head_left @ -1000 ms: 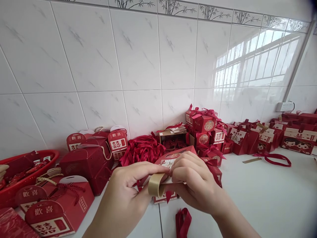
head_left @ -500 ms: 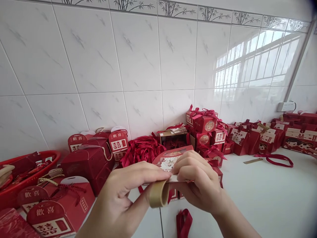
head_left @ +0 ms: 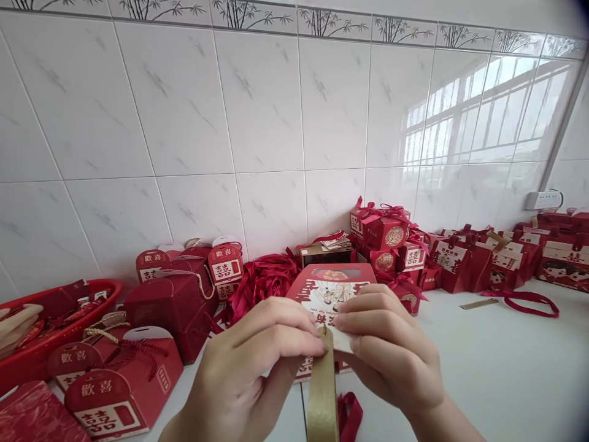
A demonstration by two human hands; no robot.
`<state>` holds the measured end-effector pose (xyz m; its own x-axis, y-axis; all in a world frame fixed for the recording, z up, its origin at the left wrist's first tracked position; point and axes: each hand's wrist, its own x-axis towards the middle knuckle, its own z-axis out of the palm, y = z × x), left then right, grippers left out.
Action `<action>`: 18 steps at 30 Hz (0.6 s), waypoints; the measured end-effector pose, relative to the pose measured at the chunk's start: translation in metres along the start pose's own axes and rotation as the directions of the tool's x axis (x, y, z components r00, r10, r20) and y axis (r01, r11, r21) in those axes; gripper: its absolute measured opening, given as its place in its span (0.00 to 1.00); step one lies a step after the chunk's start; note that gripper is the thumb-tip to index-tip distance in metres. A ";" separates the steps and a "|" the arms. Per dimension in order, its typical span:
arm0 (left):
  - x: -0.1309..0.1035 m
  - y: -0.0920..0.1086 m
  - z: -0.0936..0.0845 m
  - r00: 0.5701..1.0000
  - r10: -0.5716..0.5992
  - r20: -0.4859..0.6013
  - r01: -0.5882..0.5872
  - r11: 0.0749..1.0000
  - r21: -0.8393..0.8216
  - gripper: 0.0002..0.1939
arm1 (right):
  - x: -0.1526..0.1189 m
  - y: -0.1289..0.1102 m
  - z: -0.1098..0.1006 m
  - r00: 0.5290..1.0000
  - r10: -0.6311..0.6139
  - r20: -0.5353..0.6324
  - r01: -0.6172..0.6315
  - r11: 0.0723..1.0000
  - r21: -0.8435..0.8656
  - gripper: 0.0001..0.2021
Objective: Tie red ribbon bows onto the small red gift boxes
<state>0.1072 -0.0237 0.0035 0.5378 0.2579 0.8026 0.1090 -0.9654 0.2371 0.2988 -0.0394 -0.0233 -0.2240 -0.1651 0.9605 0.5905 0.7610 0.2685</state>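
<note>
In front of me is a red gift box (head_left: 332, 294) with a pale printed panel and a window at its top. My right hand (head_left: 391, 347) is closed on the box's right side, thumb underneath and fingers on the panel. A gold strap (head_left: 323, 390) hangs from the panel's near edge, its upper end at a small slit. My left hand (head_left: 251, 365) pinches the strap near that end, its fingertips close to the box. Below, partly behind the strap, lies a loop of dark red ribbon (head_left: 351, 414).
Red gift boxes (head_left: 115, 380) and a red basin (head_left: 55, 325) stand at left; a pale, hand-like shape (head_left: 21, 328) shows over the basin. Behind lie a ribbon heap (head_left: 264, 276) and stacked bow-tied boxes (head_left: 384, 233). At right are finished-looking bags (head_left: 453, 264) and a ribbon loop (head_left: 529, 304).
The gold strap, curled by my left thumb before, now hangs down straight with its end at the slit. The box panel has tilted more toward me. The view has shifted slightly left.
</note>
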 end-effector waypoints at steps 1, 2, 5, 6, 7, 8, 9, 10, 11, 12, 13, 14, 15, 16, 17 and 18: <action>0.000 0.000 0.001 1.000 0.007 -0.005 -0.007 1.000 -0.004 0.17 | 0.000 0.000 0.000 1.000 -0.003 -0.002 0.003 1.000 -0.005 0.09; 0.000 0.000 0.002 1.000 0.016 -0.011 -0.016 1.000 -0.006 0.17 | 0.001 0.000 0.000 1.000 -0.002 -0.004 0.002 1.000 0.004 0.08; 0.002 0.001 0.005 0.997 0.068 -0.040 -0.066 0.997 0.032 0.16 | 0.000 0.000 0.003 0.994 0.103 -0.036 -0.096 0.982 0.162 0.03; 0.003 0.001 0.006 0.992 0.111 -0.057 -0.107 0.992 0.060 0.15 | 0.000 0.001 0.004 0.982 0.184 -0.046 -0.168 0.955 0.245 0.05; 0.004 0.002 0.007 0.985 0.157 -0.069 -0.151 0.984 0.093 0.13 | 0.000 0.001 0.004 0.962 0.270 -0.039 -0.244 0.916 0.320 0.09; 0.004 0.003 0.007 0.976 0.202 -0.078 -0.191 0.973 0.128 0.12 | -0.001 0.001 0.004 0.940 0.342 -0.015 -0.312 0.874 0.372 0.12; 0.004 0.004 0.007 0.968 0.239 -0.080 -0.224 0.961 0.159 0.11 | 0.000 0.001 0.004 0.922 0.387 0.023 -0.364 0.843 0.397 0.14; 0.004 0.005 0.007 0.961 0.265 -0.076 -0.247 0.951 0.184 0.10 | 0.000 0.002 0.003 0.912 0.403 0.071 -0.396 0.827 0.399 0.13; 0.003 0.006 0.007 0.959 0.276 -0.065 -0.259 0.945 0.202 0.10 | 0.001 0.002 0.001 0.909 0.400 0.119 -0.413 0.823 0.390 0.11; 0.002 0.006 0.007 0.958 0.282 -0.051 -0.266 0.940 0.212 0.10 | 0.002 0.002 0.000 0.907 0.390 0.161 -0.421 0.823 0.382 0.09; 0.001 0.006 0.006 0.959 0.282 -0.031 -0.269 0.938 0.217 0.11 | 0.003 0.002 -0.002 0.906 0.380 0.187 -0.423 0.823 0.379 0.08; 0.000 0.006 0.006 0.960 0.281 -0.014 -0.271 0.938 0.216 0.11 | 0.003 0.002 -0.003 0.905 0.376 0.201 -0.425 0.821 0.380 0.07; -0.001 0.005 0.005 0.960 0.278 0.001 -0.272 0.939 0.212 0.12 | 0.004 0.002 -0.004 0.905 0.373 0.205 -0.425 0.820 0.383 0.07; -0.003 0.005 0.005 0.961 0.278 0.012 -0.274 0.939 0.206 0.12 | 0.004 0.002 -0.004 0.906 0.371 0.204 -0.423 0.819 0.388 0.07; -0.003 0.004 0.004 0.961 0.277 0.019 -0.275 0.941 0.199 0.13 | 0.005 0.002 -0.004 0.908 0.367 0.200 -0.418 0.820 0.392 0.07; -0.004 0.003 0.004 0.961 0.276 0.021 -0.274 0.942 0.193 0.13 | 0.004 0.001 -0.004 0.911 0.364 0.197 -0.413 0.821 0.394 0.07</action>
<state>0.1090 -0.0280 -0.0009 0.5648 -0.0191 0.8250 0.1165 -0.9879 -0.1026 0.3018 -0.0418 -0.0184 -0.1416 0.2497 0.9579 0.2716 0.9403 -0.2050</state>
